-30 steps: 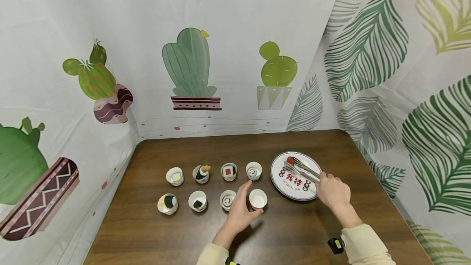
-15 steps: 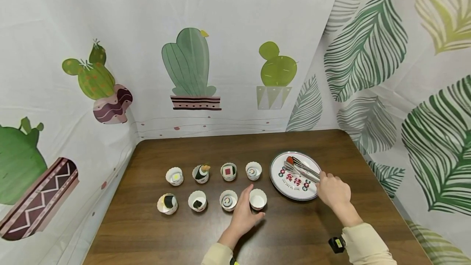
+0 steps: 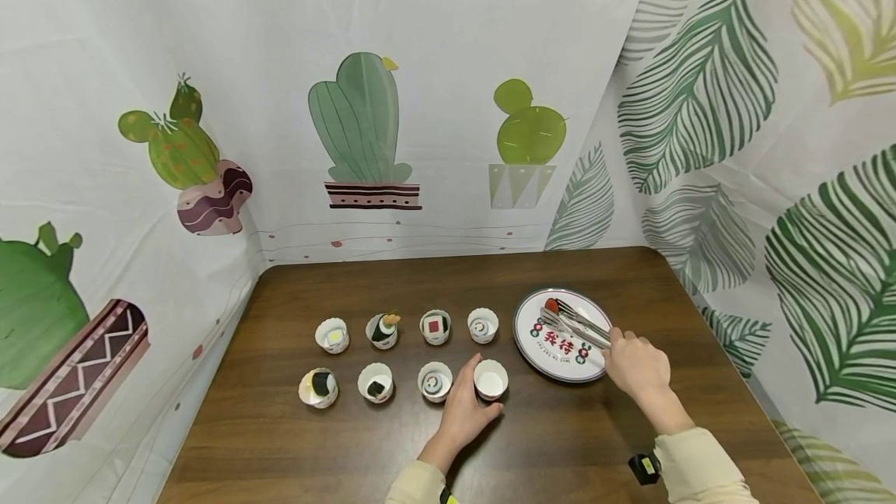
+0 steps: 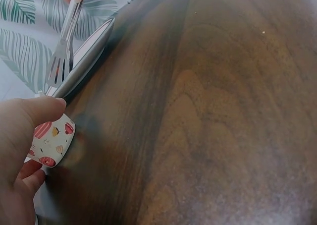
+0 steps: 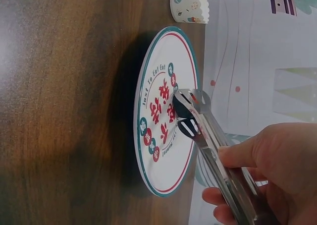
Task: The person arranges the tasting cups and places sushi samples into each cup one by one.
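My left hand [image 3: 465, 406] curves round the side of a white paper baking cup [image 3: 491, 379], which shows nothing inside. In the left wrist view, thumb and fingers sit on either side of this cup [image 4: 58, 140], whose wall has a red pattern. My right hand [image 3: 635, 364] grips silver serving tongs [image 5: 220, 158] by the handle. Their slotted ends lie over the white plate [image 3: 539, 356] with red lettering, and a small orange-red piece [image 3: 552, 306] shows at the tips. In the right wrist view something dark sits between the tong ends; its kind I cannot tell.
Left of the plate, two rows of similar cups hold sushi-like pieces. Closest to my left hand are a cup with a round roll [image 3: 434, 383] and another roll cup [image 3: 482, 326] behind. The brown table [image 3: 315, 457] meets a printed cloth [image 3: 455, 239] at the back.
My left hand has shifted slightly right and closer round the plain cup, uncovering the roll cup beside it. My right hand and the tongs have hardly moved.
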